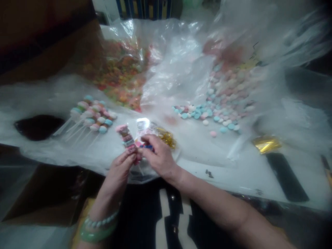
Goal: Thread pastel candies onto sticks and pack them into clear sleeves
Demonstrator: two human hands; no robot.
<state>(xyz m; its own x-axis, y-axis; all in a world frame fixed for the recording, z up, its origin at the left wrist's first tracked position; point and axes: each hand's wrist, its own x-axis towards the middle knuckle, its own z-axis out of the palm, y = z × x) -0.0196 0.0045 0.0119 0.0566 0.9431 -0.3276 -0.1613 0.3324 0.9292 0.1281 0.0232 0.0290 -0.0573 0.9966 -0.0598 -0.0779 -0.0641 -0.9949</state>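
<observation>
A candy skewer (126,135) with pink, brown and blue pieces, seemingly in a clear wrapper, tilts up from my left hand (125,160). My left fingers and thumb are closed around its lower end. Close beside it, my right hand (159,157) has its thumb and finger pinched together near the same end. A small dark blue thing (147,148) shows at the right fingers; blur hides what it is. Just past my right hand lie a bunch of shiny gold strips (167,137) and a clear printed packet (144,126).
Finished-looking candy skewers (94,114) with white sticks lie in a pile at left. Behind are gummy candies (121,79) on plastic and pastel round candies (199,110). A gold packet (267,144) and a dark flat object (287,177) lie at right. An open carton (44,193) stands lower left.
</observation>
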